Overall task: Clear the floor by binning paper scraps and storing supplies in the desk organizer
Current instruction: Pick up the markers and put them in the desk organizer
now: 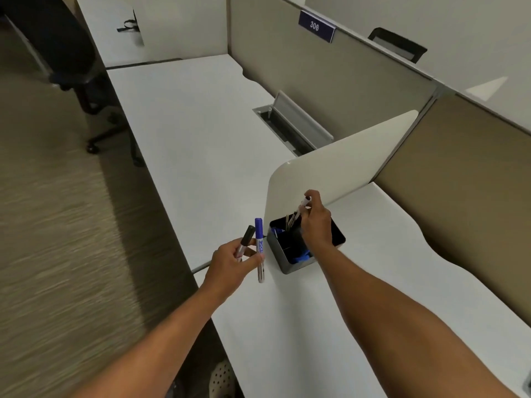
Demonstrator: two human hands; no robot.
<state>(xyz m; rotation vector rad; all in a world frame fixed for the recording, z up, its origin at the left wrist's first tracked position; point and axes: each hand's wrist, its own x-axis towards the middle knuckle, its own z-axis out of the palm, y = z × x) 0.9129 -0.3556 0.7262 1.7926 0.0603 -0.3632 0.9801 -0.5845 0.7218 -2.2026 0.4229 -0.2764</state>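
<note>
A black desk organizer (280, 258) stands on the white desk (359, 297) against a low white divider (339, 168). It holds several pens and something blue. My right hand (316, 225) is over the organizer and pinches a pen (305, 203) whose lower end points into it. My left hand (232, 264), just left of the organizer, grips two markers: a blue-capped one (259, 248) and a black-capped one (246, 238), both standing roughly upright.
A second white desk (195, 116) stretches away to the left of the divider, with an open cable tray (290, 123) at its back. Beige partition panels (330, 70) rise behind. A dark office chair (71, 61) stands on the carpet (57, 225) at far left.
</note>
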